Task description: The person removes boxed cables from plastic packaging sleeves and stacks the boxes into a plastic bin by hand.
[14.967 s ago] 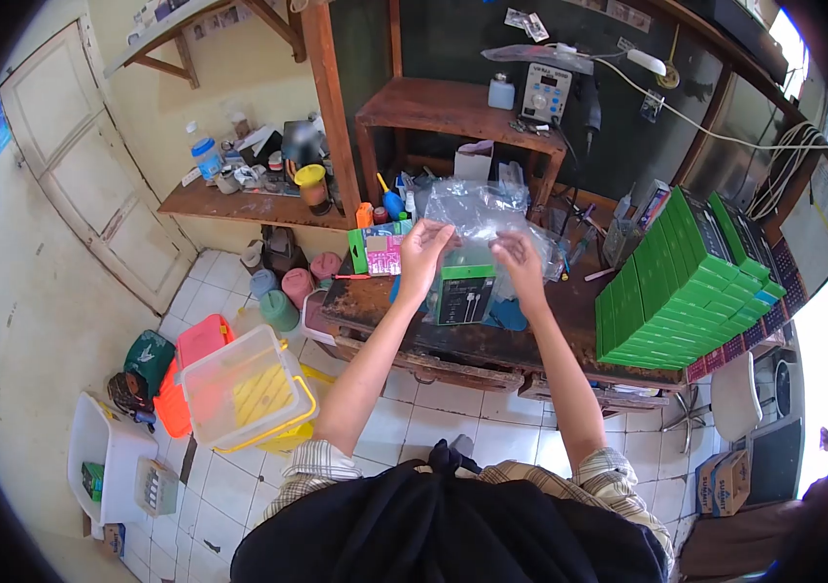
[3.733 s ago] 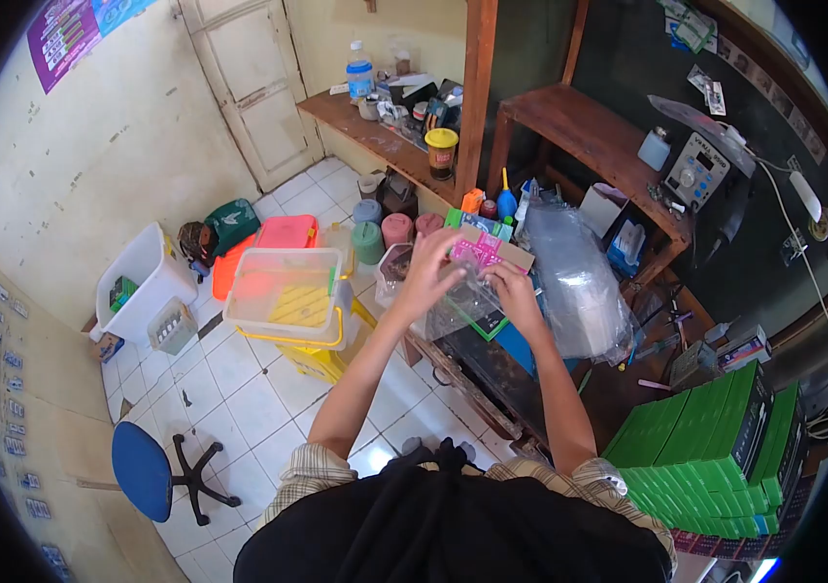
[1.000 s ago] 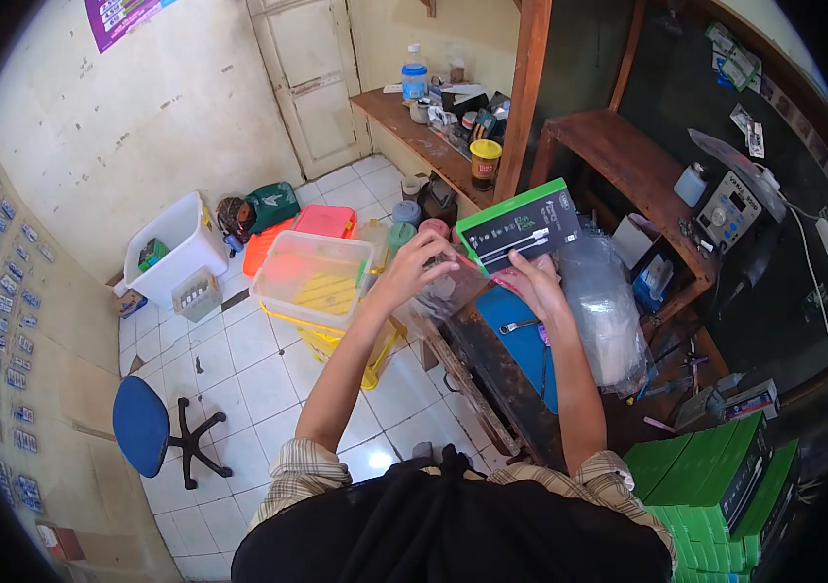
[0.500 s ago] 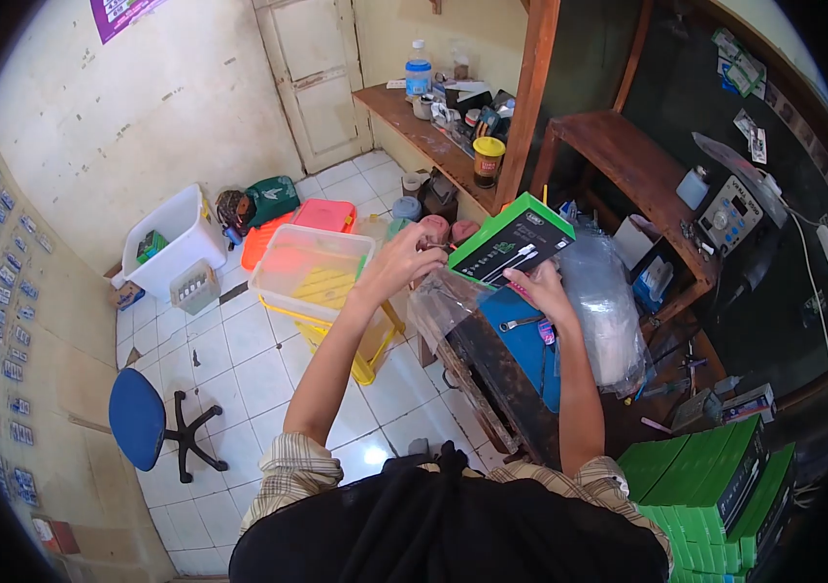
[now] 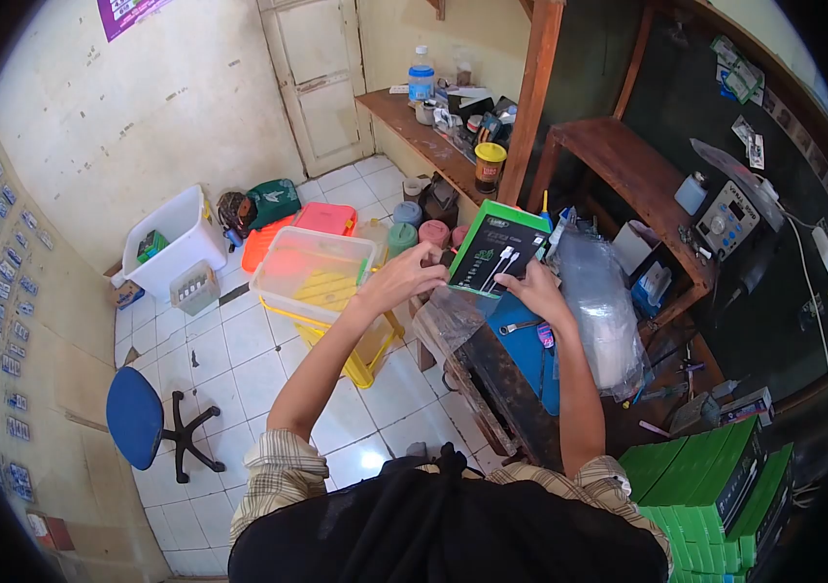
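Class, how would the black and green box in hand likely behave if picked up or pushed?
The box is probably stiff, as its edges look straight. It may be light: the right hand grips it near its lower edge. Pushed, it would likely slide rather than roll, given its flat faces.

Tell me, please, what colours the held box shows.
The box is mainly black and green, in the head view.
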### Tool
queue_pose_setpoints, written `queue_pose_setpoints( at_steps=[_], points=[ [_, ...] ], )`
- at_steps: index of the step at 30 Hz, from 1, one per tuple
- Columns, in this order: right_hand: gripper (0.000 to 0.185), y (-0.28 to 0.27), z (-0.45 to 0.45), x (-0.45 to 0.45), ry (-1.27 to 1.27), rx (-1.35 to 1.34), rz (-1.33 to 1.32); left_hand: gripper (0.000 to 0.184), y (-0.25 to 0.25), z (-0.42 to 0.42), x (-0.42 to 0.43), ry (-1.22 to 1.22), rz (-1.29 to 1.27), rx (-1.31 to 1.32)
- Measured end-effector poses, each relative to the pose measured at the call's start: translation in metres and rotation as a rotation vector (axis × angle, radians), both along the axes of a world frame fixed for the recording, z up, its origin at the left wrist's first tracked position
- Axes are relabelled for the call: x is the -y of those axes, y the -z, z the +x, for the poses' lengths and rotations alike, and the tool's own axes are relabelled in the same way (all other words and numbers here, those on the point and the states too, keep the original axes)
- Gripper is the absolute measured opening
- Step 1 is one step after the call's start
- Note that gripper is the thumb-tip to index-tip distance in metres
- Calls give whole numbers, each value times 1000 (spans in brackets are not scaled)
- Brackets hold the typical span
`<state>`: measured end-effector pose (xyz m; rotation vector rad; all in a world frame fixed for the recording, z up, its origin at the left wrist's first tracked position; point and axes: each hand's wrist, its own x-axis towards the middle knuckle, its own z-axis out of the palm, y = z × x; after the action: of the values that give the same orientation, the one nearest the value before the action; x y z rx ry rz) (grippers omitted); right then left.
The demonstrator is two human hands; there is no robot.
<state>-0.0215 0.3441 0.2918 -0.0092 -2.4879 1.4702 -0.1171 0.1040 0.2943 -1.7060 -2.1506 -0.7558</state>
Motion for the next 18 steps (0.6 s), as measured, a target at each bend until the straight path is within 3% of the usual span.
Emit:
queue_pose_setpoints(
  at_steps=[2,6,8,9,12,18],
  points=[
    [44,3,1,1,1,-41,195,12,5,-1,-1,-22,46,103],
    [44,-11,9,10,31,13,197,12,23,2,-9,-40,169,173],
    [41,-18,16,15,57,-77,211,25,40,9,-15,-73,290,781],
    [41,-14,15,14,57,-79,213,25,46,12,-20,-71,292,778],
    [37,2,10,9,80,-158,91,53,58,16,-36,8,681,780],
    [33,-21,21,16,82,27,133,48,55,17,-48,1,747,806]
  ],
)
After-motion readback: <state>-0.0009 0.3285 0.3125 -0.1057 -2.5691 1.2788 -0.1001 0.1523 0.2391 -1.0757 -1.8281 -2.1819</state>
